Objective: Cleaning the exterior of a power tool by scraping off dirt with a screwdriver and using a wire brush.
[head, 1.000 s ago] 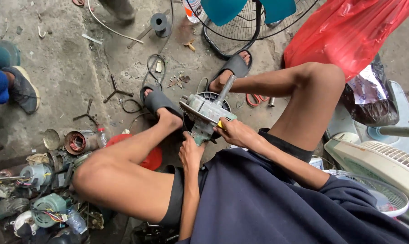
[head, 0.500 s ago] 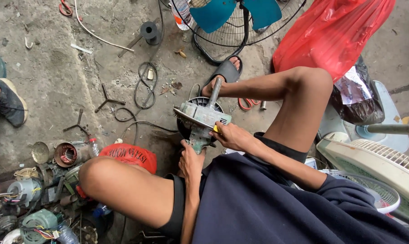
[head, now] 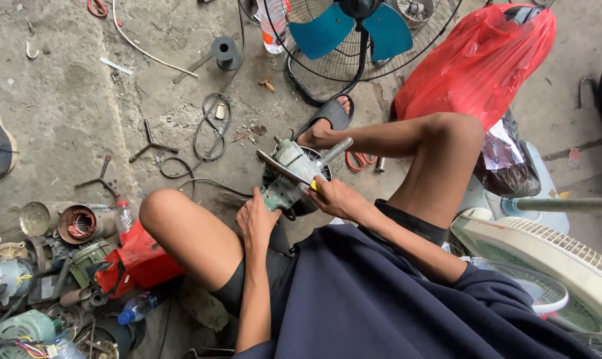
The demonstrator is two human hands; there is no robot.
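Observation:
A grey fan motor (head: 293, 171) with a bare metal shaft sits between my knees, just above the concrete floor. My left hand (head: 257, 221) grips its lower end from below. My right hand (head: 335, 197) is closed on the motor's right side, with a small yellow-tipped tool between the fingers against the housing. The shaft points up and right toward my sandalled right foot (head: 324, 124).
A standing fan with blue blades (head: 354, 34) is straight ahead, a red plastic bag (head: 477, 63) to its right. Old motors and coils (head: 55, 246) pile at the left. Loose wires (head: 211, 129) lie on the floor; a white fan guard (head: 547, 266) lies at my right.
The view has shifted, so the motor and my hands sit lower and more central. My hands keep the same hold on the motor, which has tilted slightly.

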